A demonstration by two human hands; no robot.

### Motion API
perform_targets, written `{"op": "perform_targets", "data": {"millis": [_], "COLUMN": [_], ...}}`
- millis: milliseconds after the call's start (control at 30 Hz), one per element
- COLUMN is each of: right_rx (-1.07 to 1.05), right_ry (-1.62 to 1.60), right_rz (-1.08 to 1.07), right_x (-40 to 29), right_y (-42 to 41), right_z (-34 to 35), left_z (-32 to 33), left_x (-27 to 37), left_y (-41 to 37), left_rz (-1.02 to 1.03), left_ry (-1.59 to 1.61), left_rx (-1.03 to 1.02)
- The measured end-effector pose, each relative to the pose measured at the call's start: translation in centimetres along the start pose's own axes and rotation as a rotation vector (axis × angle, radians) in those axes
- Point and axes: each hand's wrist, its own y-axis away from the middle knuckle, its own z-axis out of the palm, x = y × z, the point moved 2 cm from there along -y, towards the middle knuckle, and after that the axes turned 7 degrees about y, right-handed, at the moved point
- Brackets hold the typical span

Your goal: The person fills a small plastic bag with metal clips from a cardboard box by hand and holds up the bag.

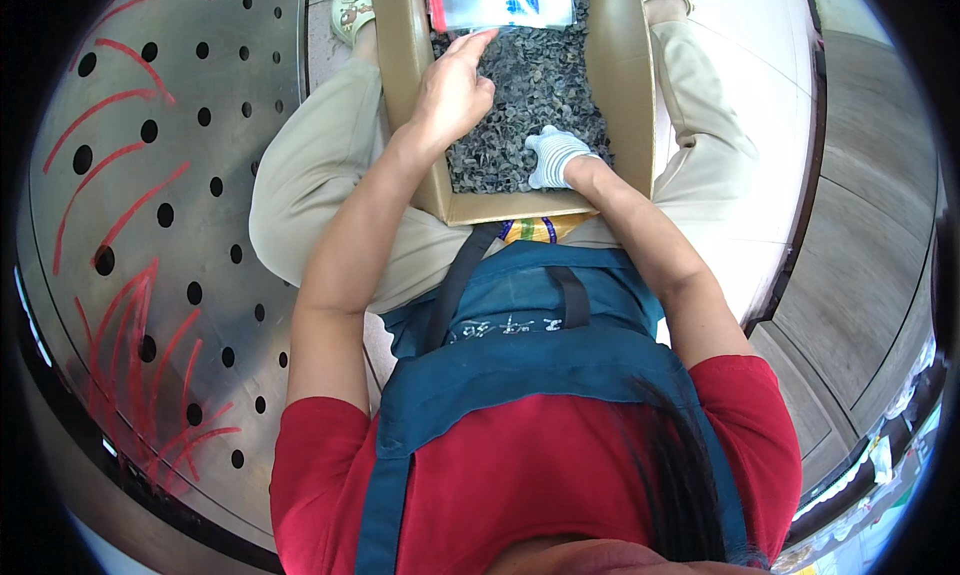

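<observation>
A cardboard box stands between the legs, holding a thick layer of small dark grey curled pieces that look like dried wood ear fungus. Bare, my left hand reaches over the box's left wall with its index finger stretched out. That fingertip meets the lower edge of a clear plastic bag with a red strip and blue print; whether it grips the bag is unclear. My right hand, in a white and blue striped glove, rests at the near right of the pieces, its fingertips partly hidden.
To the left is a metal panel with round holes and red strokes. A yellow printed package shows beneath the box's near edge. Pale floor tiles and a grey wood-look panel lie to the right.
</observation>
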Motion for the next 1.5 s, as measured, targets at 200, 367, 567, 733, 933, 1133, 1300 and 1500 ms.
{"op": "perform_targets", "data": {"millis": [200, 367, 567, 733, 933, 1133, 1300, 1500], "right_rx": [0.113, 0.118, 0.365, 0.272, 0.04, 0.141, 0.216, 0.23], "right_ry": [-0.065, -0.123, -0.611, -1.23, -1.963, -2.029, -2.117, -2.316], "right_rz": [0.013, 0.038, 0.07, 0.042, -0.28, -0.054, -0.001, -0.4], "right_x": [0.8, 1.5, 5.6, 4.5, 0.0, -0.7, -0.8, -1.0], "right_y": [0.5, -0.3, -1.7, 2.7, 7.4, 3.4, 2.3, 1.7], "right_z": [0.1, 0.2, 1.4, -2.3, -7.4, -8.2, -9.3, -9.1], "left_z": [0.1, 0.0, 0.5, 0.3, 0.0, 0.8, 1.1, 1.2], "left_x": [-0.2, 0.5, -0.7, 0.6, 2.1, 1.7, 2.1, 2.0], "left_y": [0.0, -0.2, -0.1, 0.1, 0.3, 0.7, 0.8, 0.6], "left_rz": [-0.033, -0.113, -0.105, -0.126, -0.073, 0.09, 0.036, 0.035], "left_ry": [-0.024, 0.133, 0.064, 0.062, 0.013, -0.111, -0.087, -0.066], "left_rx": [-0.006, -0.065, -0.08, -0.119, -0.195, -0.203, -0.238, -0.147]}}
